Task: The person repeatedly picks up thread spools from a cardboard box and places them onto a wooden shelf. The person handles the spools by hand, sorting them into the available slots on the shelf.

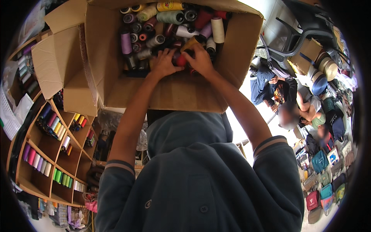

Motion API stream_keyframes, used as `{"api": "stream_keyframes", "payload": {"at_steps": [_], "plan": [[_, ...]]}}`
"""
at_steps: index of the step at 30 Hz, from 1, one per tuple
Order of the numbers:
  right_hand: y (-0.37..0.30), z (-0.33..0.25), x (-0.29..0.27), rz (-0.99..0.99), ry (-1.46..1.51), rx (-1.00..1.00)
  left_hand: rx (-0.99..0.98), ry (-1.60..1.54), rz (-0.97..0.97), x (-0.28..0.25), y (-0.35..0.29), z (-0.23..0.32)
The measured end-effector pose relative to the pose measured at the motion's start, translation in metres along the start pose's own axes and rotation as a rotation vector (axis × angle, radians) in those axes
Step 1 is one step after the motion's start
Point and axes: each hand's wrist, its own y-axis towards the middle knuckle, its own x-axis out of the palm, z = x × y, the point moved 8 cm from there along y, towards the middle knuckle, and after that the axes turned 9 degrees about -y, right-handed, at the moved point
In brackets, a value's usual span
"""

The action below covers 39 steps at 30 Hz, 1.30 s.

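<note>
Both my hands are inside a large cardboard box (185, 98) full of thread spools in many colours. My left hand (165, 63) lies over dark and grey spools with its fingers apart, its thumb toward a red spool (181, 60). To the right, my right hand (199, 60) bends its thumb and fingers about a golden-brown thread spool (192, 41); its fingertips are partly hidden among the spools. A cream spool (218, 30) stands near the right wall, and a purple spool (126, 42) stands at the left.
At the left, a wooden shelf (54, 181) with square compartments holds rows of coloured spools. Another opened cardboard box (48, 63) stands beside mine. On the right are a dark chair (284, 50), several people, ribbon rolls (328, 69), and many bags, including a teal one (319, 161).
</note>
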Motion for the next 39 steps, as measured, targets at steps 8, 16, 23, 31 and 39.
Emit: {"api": "stream_keyframes", "payload": {"at_steps": [8, 16, 23, 31, 39], "plan": [[-0.006, 0.023, 0.004, 0.002, -0.286, 0.200, -0.133, -0.360, 0.136, -0.005, 0.006, -0.018], [-0.009, 0.022, 0.025, -0.012, -0.742, -0.062, 0.010, -0.009, 0.322, -0.027, 0.016, -0.021], [-0.016, 0.004, 0.017, -0.021, -0.672, -0.166, -0.076, 0.304, 0.332, -0.009, 0.055, -0.022], [-0.018, -0.031, -0.020, 0.118, -0.233, -0.241, 0.076, 0.298, 0.352, -0.028, 0.053, -0.008], [0.014, -0.014, -0.023, 0.254, 0.484, -0.001, -0.033, -0.274, 0.364, -0.036, 0.039, -0.031]]}}
